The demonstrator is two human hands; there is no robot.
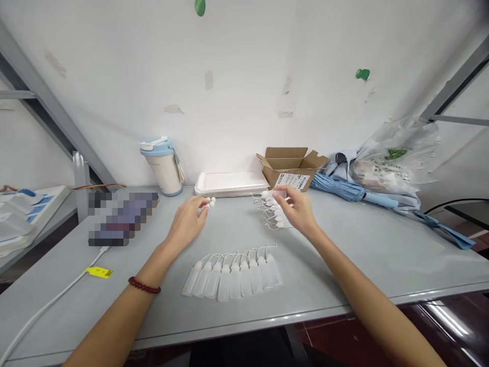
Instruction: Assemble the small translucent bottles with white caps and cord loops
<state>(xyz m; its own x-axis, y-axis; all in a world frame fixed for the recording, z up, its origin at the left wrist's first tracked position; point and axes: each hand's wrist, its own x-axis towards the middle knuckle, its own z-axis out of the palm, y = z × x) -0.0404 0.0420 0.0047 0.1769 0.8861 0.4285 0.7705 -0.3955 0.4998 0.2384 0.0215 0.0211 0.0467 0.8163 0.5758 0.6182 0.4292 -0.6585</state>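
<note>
My left hand (188, 220) is at the left middle of the table, its fingers pinched beside a few small white caps (212, 202); whether a cap is between the fingertips is too small to tell. My right hand (296, 208) is closed on a translucent bottle at the top of a stack of small bottles with white strings (280, 224), in front of the cardboard box. Nearer the front edge, a fanned row of several translucent bottles (235, 280) lies flat, their thin curved strings pointing away from me.
Along the wall stand a cream and blue tumbler (164, 171), a pile of white envelopes (233, 182) and an open cardboard box (290, 168). A blue umbrella (340, 187) and plastic bag (397, 158) lie right. A pixelated device (126, 219) with a white cable (49, 306) lies left.
</note>
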